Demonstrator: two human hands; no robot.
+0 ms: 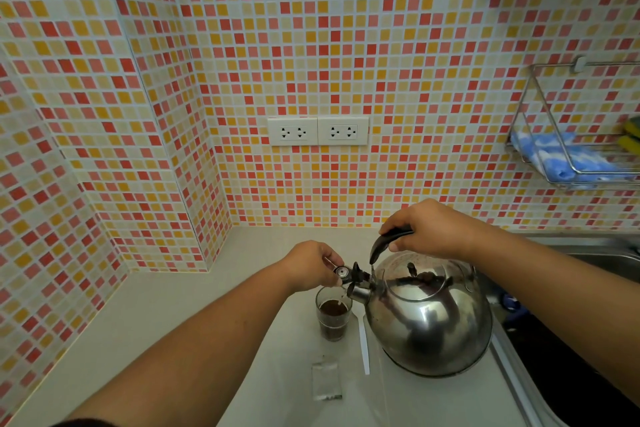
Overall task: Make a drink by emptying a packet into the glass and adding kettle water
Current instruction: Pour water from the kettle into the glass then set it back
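Observation:
A shiny steel kettle [429,319] is tilted left over a clear glass [333,317] on the white counter. My right hand [429,229] grips the kettle's black handle from above. With its fingers, my left hand [311,265] pinches the spout cap, holding it up just above the glass. The glass holds dark brown liquid, roughly half full. An emptied clear packet [325,381] lies flat on the counter in front of the glass. A white strip, perhaps a stirrer [363,347], lies between the glass and the kettle.
The mosaic tile wall carries two white double sockets [318,131]. A wire rack [571,149] with a blue cloth and sponges hangs at the right. A steel sink [609,256] and a dark hob area [571,374] border the counter's right side.

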